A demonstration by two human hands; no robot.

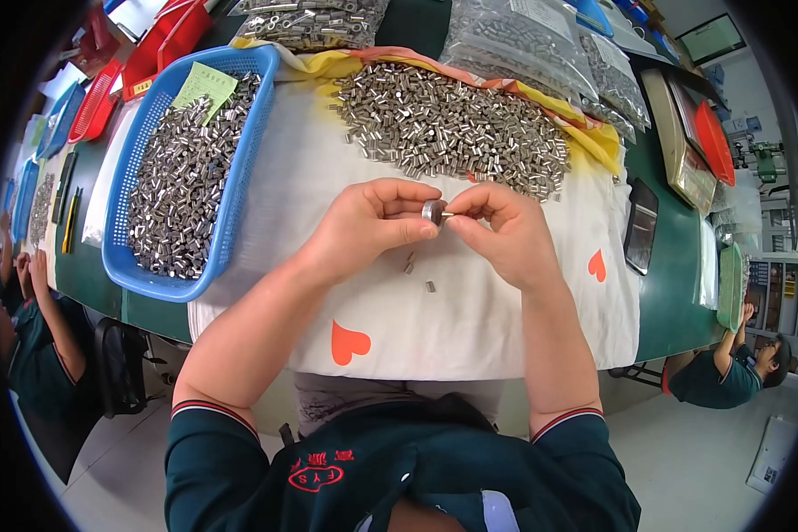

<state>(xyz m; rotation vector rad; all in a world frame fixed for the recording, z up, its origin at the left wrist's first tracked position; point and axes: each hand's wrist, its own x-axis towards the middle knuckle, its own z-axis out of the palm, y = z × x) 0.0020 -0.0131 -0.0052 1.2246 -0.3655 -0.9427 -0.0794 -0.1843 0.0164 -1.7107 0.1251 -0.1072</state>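
Note:
My left hand (372, 217) pinches a short round metal piece (432, 212) with a dark side, upright on its edge. From the right, my right hand (501, 226) brings a thin metal pin (447, 215) against its face, thumb and forefinger closed on it. Whether the pin's tip is inside the round piece I cannot make out. Just below my hands, a few small metal cylinders (430, 286) lie loose on the white cloth (461, 337). Beyond my hands spreads a heap of similar small metal cylinders (452, 124).
A blue plastic basket (115, 230) full of cylinders, with a yellow-green paper slip (206, 90), stands left. Plastic bags of metal parts (514, 44) line the back. A dark phone (641, 226) lies right on the green table (674, 301). Other people sit at both sides.

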